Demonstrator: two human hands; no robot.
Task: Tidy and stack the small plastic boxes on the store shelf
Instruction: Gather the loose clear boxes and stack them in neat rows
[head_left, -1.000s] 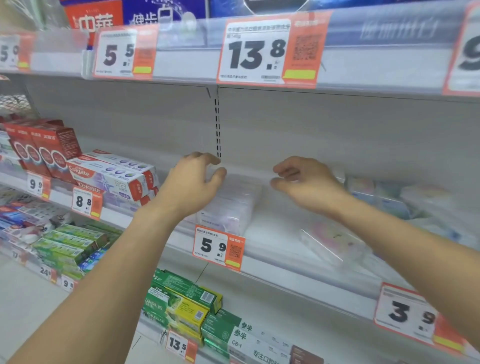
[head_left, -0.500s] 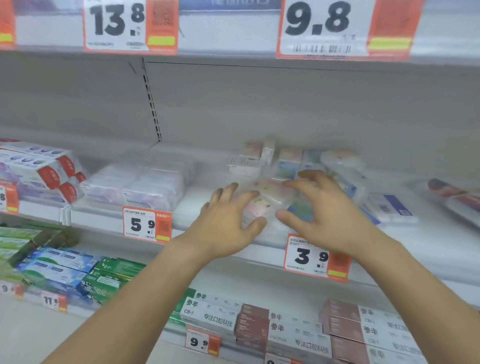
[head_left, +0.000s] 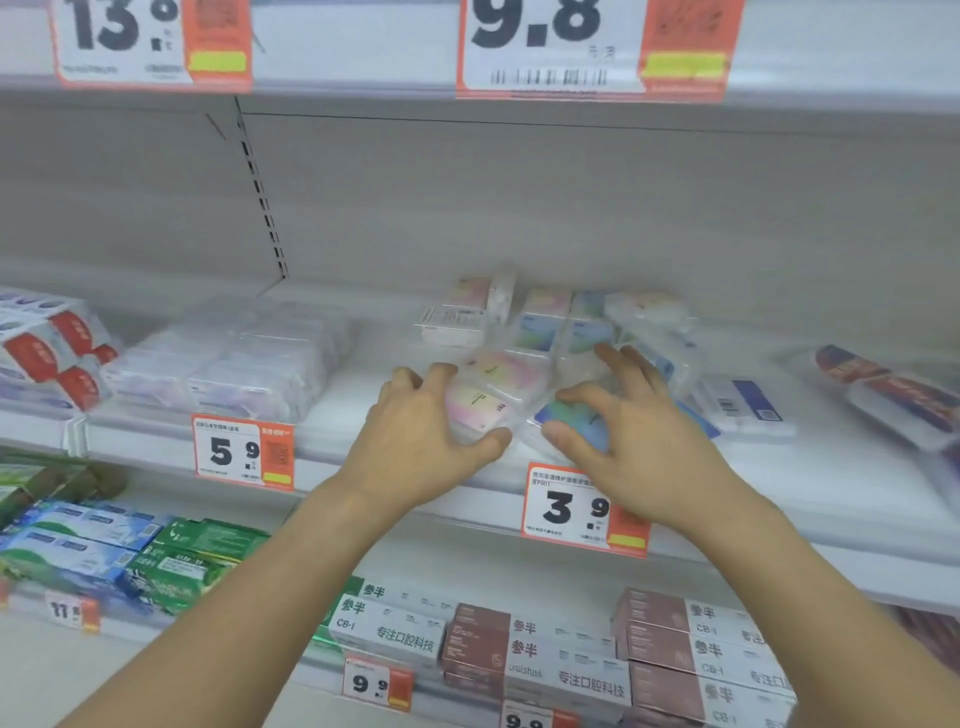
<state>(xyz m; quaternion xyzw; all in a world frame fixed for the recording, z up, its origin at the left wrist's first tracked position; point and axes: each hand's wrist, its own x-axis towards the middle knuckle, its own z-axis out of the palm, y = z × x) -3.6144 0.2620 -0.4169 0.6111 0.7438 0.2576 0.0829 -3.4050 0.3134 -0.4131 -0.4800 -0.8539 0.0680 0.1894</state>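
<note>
Both hands are on the loose boxes at the front of the middle shelf (head_left: 363, 436), right above the 3.9 tag (head_left: 579, 506). My left hand (head_left: 415, 441) curls around a pink box (head_left: 475, 408), thumb under its front edge. Right hand (head_left: 634, 441) pinches a blue box (head_left: 574, 421) just beside it. More boxes (head_left: 540, 325) sit jumbled behind, toward the back wall. Neat white packs (head_left: 234, 364) are off to the left.
</note>
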